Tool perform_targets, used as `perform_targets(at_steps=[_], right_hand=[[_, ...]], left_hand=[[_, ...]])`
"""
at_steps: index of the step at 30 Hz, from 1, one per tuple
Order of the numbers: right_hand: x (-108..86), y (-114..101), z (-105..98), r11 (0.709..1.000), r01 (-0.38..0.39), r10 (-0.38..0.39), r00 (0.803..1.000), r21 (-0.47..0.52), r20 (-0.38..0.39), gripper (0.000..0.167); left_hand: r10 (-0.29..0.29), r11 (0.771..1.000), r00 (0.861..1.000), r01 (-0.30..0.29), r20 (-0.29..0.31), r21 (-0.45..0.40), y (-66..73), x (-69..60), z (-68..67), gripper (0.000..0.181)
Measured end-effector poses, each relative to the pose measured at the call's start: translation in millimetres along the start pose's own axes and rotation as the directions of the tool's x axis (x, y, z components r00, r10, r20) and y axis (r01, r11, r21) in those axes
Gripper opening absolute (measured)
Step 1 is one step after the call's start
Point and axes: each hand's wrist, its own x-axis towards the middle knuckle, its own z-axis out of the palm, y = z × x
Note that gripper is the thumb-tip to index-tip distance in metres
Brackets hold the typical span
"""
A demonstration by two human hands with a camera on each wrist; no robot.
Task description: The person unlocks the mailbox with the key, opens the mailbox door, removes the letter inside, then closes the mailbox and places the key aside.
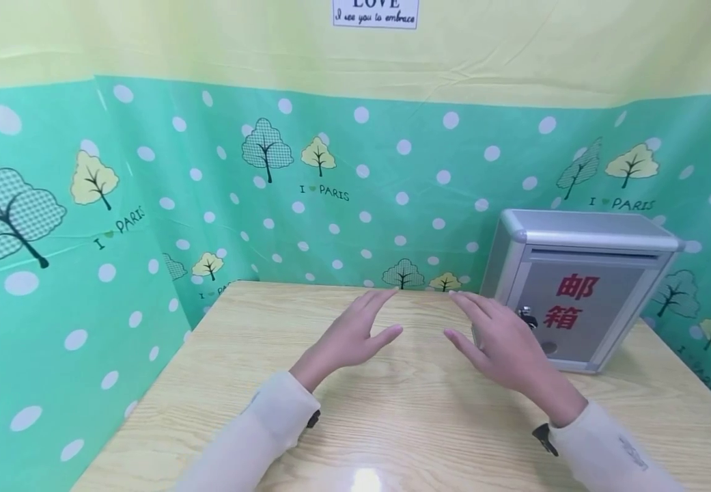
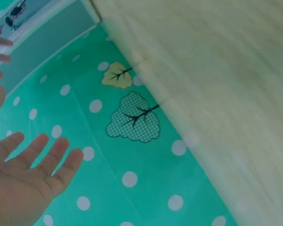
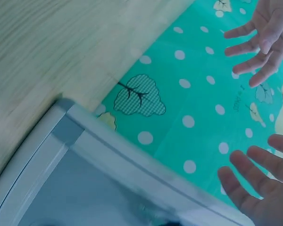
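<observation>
Both hands hover over the wooden table (image 1: 392,410), palms facing each other with a gap between them. The left hand (image 1: 350,336) has its fingers extended and thumb apart, holding nothing; its spread fingers also show in the left wrist view, where the left hand (image 2: 30,181) is at the lower left. My right hand (image 1: 505,342) is likewise spread and empty, in front of the left side of a grey metal mailbox (image 1: 582,236). In the right wrist view the right hand (image 3: 259,183) is at the lower right, near the mailbox (image 3: 99,188). Whether it touches the box cannot be told.
The mailbox stands at the table's back right, with red characters, a slot and a small lock (image 1: 527,317) with a key on its front. A green and yellow patterned curtain (image 1: 330,225) hangs behind the table and along both sides.
</observation>
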Motion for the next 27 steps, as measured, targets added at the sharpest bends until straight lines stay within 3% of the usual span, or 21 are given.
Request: perform_targets(at_steps=[8, 15, 17, 23, 27], right_hand=[[-13.4, 10, -10, 0.996, 0.065, -0.072, 0.988, -0.056, -0.14, 0.064], [-26.5, 23, -21, 0.99, 0.103, -0.124, 0.958, -0.096, -0.257, 0.063], [-31.7, 29, -25, 0.989, 0.098, -0.125, 0.957, -0.113, -0.263, 0.064], [-56.7, 52, -38, 0.986, 0.026, -0.058, 0.981, -0.166, -0.187, 0.071], [-68.7, 67, -41, 0.981, 0.007, -0.05, 0.975, -0.193, -0.218, 0.073]], left_hand=[[0.014, 0.997, 1.0, -0.016, -0.026, -0.078, 7.3, 20.0, 7.3, 0.069], [0.005, 0.992, 1.0, -0.004, 0.002, -0.124, 24.2, 34.2, 19.6, 0.068], [0.012, 0.991, 1.0, -0.011, 0.007, -0.136, 30.4, 38.2, 23.7, 0.068], [0.01, 0.985, 1.0, -0.007, 0.019, -0.171, 44.1, 49.2, 35.8, 0.067], [-0.004, 0.975, 1.0, 0.007, 0.011, -0.224, 47.6, 55.9, 43.5, 0.065]])
